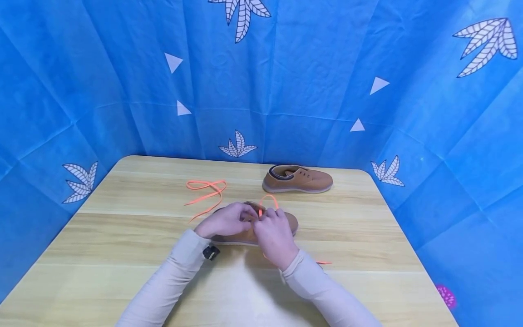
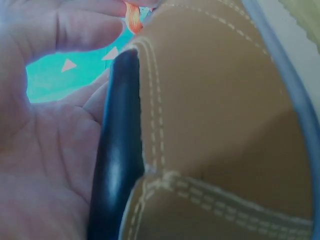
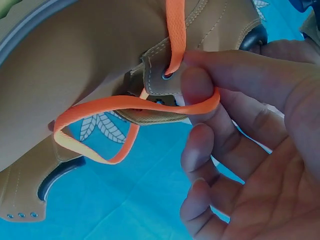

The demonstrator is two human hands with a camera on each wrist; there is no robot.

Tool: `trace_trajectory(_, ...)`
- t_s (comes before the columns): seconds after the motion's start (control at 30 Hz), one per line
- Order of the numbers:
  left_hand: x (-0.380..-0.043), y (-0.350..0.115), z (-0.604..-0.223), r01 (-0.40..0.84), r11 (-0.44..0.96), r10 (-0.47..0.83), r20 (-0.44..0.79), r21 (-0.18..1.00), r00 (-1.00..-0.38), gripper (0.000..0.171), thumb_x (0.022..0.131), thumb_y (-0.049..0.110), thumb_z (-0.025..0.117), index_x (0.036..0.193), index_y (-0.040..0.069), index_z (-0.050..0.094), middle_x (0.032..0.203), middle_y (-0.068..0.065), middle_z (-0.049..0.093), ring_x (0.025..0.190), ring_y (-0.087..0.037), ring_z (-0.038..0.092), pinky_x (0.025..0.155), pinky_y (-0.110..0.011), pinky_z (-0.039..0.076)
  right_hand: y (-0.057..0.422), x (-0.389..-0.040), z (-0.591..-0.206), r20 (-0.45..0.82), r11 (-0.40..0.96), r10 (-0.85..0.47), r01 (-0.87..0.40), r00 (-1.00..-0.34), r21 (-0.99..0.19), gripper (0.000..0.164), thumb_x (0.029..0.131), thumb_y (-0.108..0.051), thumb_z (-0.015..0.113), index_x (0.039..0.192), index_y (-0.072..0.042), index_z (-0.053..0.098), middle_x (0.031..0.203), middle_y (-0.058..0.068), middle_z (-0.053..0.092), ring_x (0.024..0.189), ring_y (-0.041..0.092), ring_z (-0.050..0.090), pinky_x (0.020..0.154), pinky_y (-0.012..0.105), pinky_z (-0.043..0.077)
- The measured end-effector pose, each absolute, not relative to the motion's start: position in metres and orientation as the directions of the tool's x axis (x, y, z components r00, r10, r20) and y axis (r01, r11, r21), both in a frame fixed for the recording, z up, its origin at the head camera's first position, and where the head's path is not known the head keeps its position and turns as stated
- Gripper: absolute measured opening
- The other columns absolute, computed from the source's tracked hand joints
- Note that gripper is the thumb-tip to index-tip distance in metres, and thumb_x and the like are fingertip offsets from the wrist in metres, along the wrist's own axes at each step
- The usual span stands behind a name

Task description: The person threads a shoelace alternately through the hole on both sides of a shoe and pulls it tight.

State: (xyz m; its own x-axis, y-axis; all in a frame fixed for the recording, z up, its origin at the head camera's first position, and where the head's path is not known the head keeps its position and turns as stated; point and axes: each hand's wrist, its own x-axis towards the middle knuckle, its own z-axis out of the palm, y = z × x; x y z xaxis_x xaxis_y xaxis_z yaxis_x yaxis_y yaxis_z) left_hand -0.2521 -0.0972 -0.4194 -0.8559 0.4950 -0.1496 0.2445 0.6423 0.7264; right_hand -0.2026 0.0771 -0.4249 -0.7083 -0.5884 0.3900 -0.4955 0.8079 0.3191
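A brown shoe (image 1: 239, 237) with a dark collar lies on its sole, toe to the right, under both hands. My right hand (image 1: 274, 236) pinches an orange shoelace (image 3: 115, 103) beside the eyelets. The lace passes through an eyelet and hangs in a loop in the right wrist view. My left hand (image 1: 229, 220) is at the shoe's opening, fingers bent around the dark collar (image 2: 117, 145). A bit of orange lace shows by its fingertips in the left wrist view; whether they pinch it is hidden.
A second brown shoe (image 1: 300, 180), without a lace, stands at the back of the wooden table (image 1: 135, 218). Another orange lace (image 1: 204, 198) lies loose to the left. A lace end (image 1: 324, 262) shows beside the right forearm. Blue curtain (image 1: 310, 68) surrounds the table.
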Motion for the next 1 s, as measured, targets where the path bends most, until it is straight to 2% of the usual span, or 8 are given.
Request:
trace_trajectory(0.27,-0.254,-0.094,-0.421,0.197,0.659,0.46,-0.181,0.726,-0.869,0.029,0.088,0.016,0.067,0.116,0.013,0.073,0.122,-0.004,0.074,0.108,-0.019,0.068,0.1,-0.043,0.054,0.078,-0.202,-0.421,0.369,0.809,-0.587,-0.505,-0.721,0.3,0.019,0.068,-0.01,0.087,0.072,-0.023,0.073,0.07,-0.006,0.068,0.074,0.016,0.063,0.067,0.031,0.049)
trace_trajectory(0.5,-0.254,-0.093,-0.42,0.214,0.658,0.476,-0.179,0.722,-0.861,0.03,0.09,0.019,0.068,0.119,0.018,0.074,0.135,0.0,0.069,0.114,-0.019,0.065,0.102,-0.044,0.052,0.081,-0.203,-0.418,0.337,0.822,-0.569,-0.504,-0.75,0.267,0.019,0.07,-0.009,0.083,0.068,-0.024,0.072,0.071,-0.003,0.068,0.073,0.018,0.064,0.062,0.031,0.047)
trace_trajectory(0.6,-0.253,-0.092,-0.419,0.206,0.664,0.467,-0.183,0.719,-0.865,0.029,0.089,0.023,0.069,0.118,0.018,0.075,0.13,0.0,0.071,0.111,-0.019,0.066,0.1,-0.043,0.053,0.079,-0.202,-0.421,0.356,0.822,-0.569,-0.495,-0.742,0.282,0.019,0.07,-0.007,0.083,0.068,-0.022,0.072,0.07,-0.003,0.068,0.073,0.017,0.065,0.064,0.03,0.051)
trace_trajectory(0.73,-0.252,-0.091,-0.419,0.186,0.682,0.445,-0.2,0.708,-0.873,0.029,0.089,0.029,0.07,0.115,0.017,0.076,0.119,0.001,0.074,0.097,-0.016,0.065,0.088,-0.037,0.053,0.078,-0.202,-0.423,0.364,0.827,-0.561,-0.486,-0.744,0.281,0.02,0.071,-0.006,0.085,0.068,-0.023,0.074,0.072,-0.003,0.07,0.075,0.016,0.067,0.067,0.031,0.054)
trace_trajectory(0.83,-0.252,-0.091,-0.419,0.167,0.685,0.435,-0.214,0.71,-0.875,0.027,0.09,0.028,0.068,0.114,0.019,0.077,0.113,0.002,0.073,0.084,-0.014,0.061,0.077,-0.032,0.049,0.082,-0.204,-0.418,0.311,0.824,-0.566,-0.541,-0.763,0.171,0.016,0.076,-0.012,0.084,0.072,-0.024,0.074,0.073,-0.004,0.068,0.073,0.016,0.065,0.062,0.031,0.051)
trace_trajectory(0.93,-0.252,-0.091,-0.418,0.17,0.671,0.448,-0.213,0.722,-0.868,0.025,0.091,0.023,0.066,0.113,0.019,0.078,0.1,0.004,0.069,0.068,-0.012,0.052,0.064,-0.029,0.041,0.096,-0.213,-0.405,0.231,0.777,-0.597,-0.626,-0.768,-0.072,0.012,0.08,-0.019,0.086,0.084,-0.021,0.074,0.077,-0.002,0.067,0.074,0.017,0.063,0.061,0.032,0.048)
trace_trajectory(1.0,-0.252,-0.091,-0.417,0.181,0.658,0.466,-0.206,0.731,-0.861,0.026,0.092,0.02,0.064,0.114,0.018,0.078,0.088,0.004,0.064,0.059,-0.012,0.045,0.058,-0.028,0.036,0.111,-0.223,-0.395,0.185,0.736,-0.599,-0.627,-0.779,-0.256,0.028,0.081,-0.023,0.088,0.104,-0.014,0.076,0.095,0.003,0.073,0.088,0.021,0.067,0.071,0.036,0.055)
